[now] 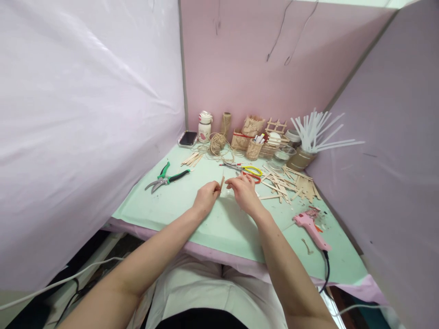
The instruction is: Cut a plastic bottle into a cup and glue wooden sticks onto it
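My left hand point(206, 197) is closed around a short piece of wooden craft stick point(222, 183), which stands tilted up from its fingertips. Just to the right, my right hand point(244, 193) has its fingers curled together, their tips close to the stick but apart from it. Whatever those fingertips hold, if anything, is too small to make out. Beyond the right hand lie scissors with yellow handles point(253, 171) and a red-handled pair point(253, 178), partly hidden by the fingers. Green-and-black pruning shears point(165, 178) rest open to the left of my hands.
Loose craft sticks point(279, 185) are heaped at right, with a pink glue gun point(312, 228) and its cord nearer me. Along the back stand a bottle point(205, 128), twine point(217, 144), a pen cup point(254, 150), a clear bowl point(281, 155) and glue sticks point(312, 130). A phone point(188, 138) lies back left.
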`<act>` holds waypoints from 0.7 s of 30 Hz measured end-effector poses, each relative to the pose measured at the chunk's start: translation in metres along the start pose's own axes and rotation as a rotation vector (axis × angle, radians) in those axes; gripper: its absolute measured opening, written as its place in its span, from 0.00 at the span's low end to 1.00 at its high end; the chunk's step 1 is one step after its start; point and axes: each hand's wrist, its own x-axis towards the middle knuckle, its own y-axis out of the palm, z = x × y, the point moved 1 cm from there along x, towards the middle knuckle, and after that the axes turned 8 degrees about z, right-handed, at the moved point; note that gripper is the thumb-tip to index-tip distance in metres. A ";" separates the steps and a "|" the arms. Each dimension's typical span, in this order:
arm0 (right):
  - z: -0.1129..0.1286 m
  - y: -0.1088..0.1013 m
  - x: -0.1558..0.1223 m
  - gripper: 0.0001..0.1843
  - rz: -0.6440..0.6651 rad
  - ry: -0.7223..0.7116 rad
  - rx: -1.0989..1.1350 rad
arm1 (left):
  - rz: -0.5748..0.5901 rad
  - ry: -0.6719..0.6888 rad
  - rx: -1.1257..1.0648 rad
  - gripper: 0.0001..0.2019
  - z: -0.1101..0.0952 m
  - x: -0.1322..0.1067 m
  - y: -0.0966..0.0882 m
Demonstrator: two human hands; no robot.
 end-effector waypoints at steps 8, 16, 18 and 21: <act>0.002 -0.003 -0.002 0.17 0.000 0.006 0.023 | 0.022 0.011 0.026 0.07 -0.004 0.000 -0.001; 0.001 -0.002 -0.002 0.17 -0.003 0.003 0.028 | 0.038 0.006 0.067 0.07 -0.005 0.000 -0.001; 0.000 -0.001 -0.002 0.17 -0.006 0.001 0.027 | 0.045 0.005 0.070 0.07 -0.006 0.000 -0.001; -0.003 -0.003 -0.002 0.17 -0.004 -0.004 0.027 | 0.071 0.003 0.085 0.06 -0.005 -0.001 -0.001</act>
